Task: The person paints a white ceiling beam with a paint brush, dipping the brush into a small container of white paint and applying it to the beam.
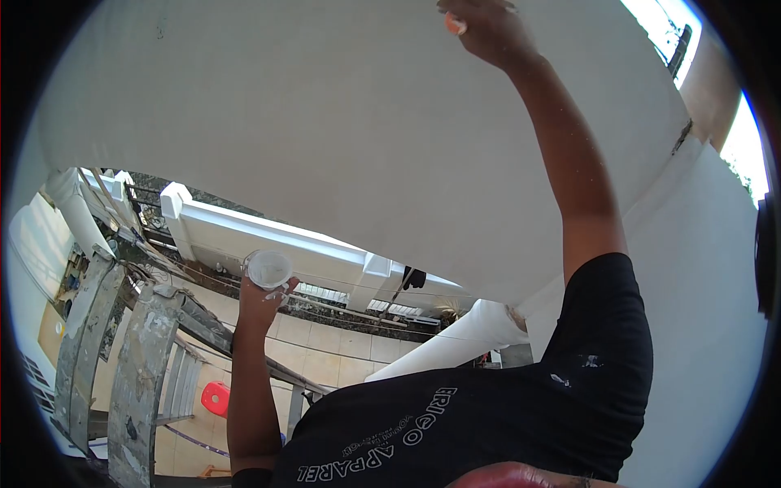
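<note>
My left hand (262, 299) is closed around a small white tub (269, 269), held low at the left. White smears show on the fingers, and pale material lies inside the tub. My right hand (492, 32) is raised to the top edge of the view, close to the broad off-white plaster surface (342, 106). Its fingers are closed on a small orange object (455, 25); the rest of it is hidden by the hand or the frame edge.
Worn, paint-spattered planks (145, 382) and a metal ladder (181, 382) stand at the left. Far below are a tiled floor (313, 350), a red stool (215, 398) and a white boundary wall (268, 228). A white column (455, 342) slants behind me.
</note>
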The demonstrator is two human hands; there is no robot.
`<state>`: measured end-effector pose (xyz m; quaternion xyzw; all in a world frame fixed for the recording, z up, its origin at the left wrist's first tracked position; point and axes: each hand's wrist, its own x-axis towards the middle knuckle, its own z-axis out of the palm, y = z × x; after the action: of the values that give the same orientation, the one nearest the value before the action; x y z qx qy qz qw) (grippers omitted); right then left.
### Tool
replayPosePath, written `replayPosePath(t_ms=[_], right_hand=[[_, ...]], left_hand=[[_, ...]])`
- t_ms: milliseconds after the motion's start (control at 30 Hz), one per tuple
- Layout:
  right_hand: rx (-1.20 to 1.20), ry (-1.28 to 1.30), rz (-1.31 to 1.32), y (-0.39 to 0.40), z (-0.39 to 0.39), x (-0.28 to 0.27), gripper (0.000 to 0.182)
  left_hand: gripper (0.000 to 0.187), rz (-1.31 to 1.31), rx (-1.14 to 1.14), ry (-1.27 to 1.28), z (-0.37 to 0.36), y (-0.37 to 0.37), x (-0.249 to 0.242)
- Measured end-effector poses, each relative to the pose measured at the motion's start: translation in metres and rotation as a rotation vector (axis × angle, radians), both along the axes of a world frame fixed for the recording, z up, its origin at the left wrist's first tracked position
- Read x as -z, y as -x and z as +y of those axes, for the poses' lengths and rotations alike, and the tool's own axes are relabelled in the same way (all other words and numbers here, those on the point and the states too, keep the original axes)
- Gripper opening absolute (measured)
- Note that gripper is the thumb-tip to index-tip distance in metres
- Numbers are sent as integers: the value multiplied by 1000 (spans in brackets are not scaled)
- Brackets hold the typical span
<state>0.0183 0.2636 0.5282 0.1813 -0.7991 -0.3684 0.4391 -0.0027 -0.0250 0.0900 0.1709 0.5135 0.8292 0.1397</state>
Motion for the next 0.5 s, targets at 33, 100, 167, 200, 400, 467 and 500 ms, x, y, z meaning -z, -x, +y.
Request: replayPosePath(t_ms=[33,100,167,200,400,467,500], right_hand=[[-65,-86,-85,-1,3,39,21],[-100,-241,-264,-6,10,136,6],[-172,-176,-480,-23,19,235,10],[-246,37,-605,-40,21,275,14],[-143,1437,-201,-145,29,480,17],[251,1915,94,-188,30,533,16],[224,2083,168,-211,42,569,20]], left_hand=[[53,5,8,3,2,1,0],[55,67,-19,14,0,3,5],[54,138,-78,73,3,7,17],[54,207,-131,121,3,7,18],[61,154,-55,201,-6,-4,11],[62,-18,-18,79,-7,-9,10],[64,-38,-9,155,-5,-9,17]])
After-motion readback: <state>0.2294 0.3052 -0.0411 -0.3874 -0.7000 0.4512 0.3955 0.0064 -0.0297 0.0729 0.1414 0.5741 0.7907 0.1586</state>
